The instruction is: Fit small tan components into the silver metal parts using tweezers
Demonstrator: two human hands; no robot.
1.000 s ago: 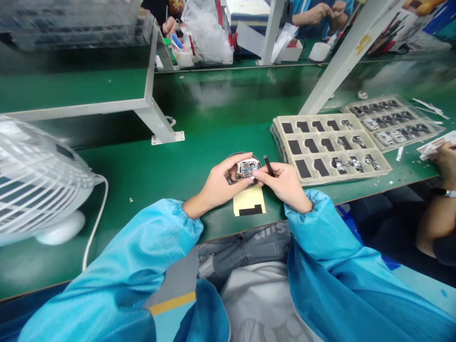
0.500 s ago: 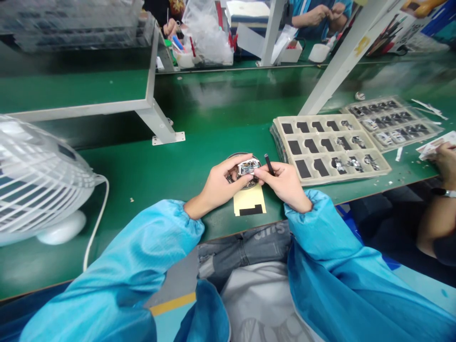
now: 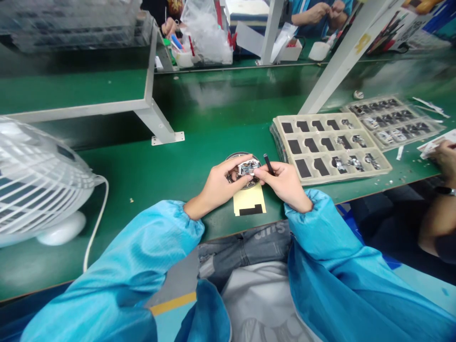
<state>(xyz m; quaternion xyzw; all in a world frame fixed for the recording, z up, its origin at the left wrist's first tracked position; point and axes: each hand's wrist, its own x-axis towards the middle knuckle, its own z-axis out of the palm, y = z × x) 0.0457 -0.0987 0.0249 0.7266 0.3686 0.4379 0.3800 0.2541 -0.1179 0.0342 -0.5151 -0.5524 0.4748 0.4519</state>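
My left hand (image 3: 218, 186) pinches a small silver electronic part (image 3: 248, 167) between thumb and fingers, over a round dish (image 3: 235, 156) of small parts on the green bench. My right hand (image 3: 286, 184) grips a thin black tool (image 3: 268, 164) and its fingertips touch the same part from the right. A yellow backing sheet (image 3: 249, 202) with a black strip lies just below both hands.
A beige compartment tray (image 3: 329, 148) with black pads and several small parts lies to the right, a second tray (image 3: 392, 121) behind it. A white fan (image 3: 32, 175) stands at left. A white frame leg (image 3: 158, 124) is bolted behind. Another person's arm (image 3: 440, 199) is at far right.
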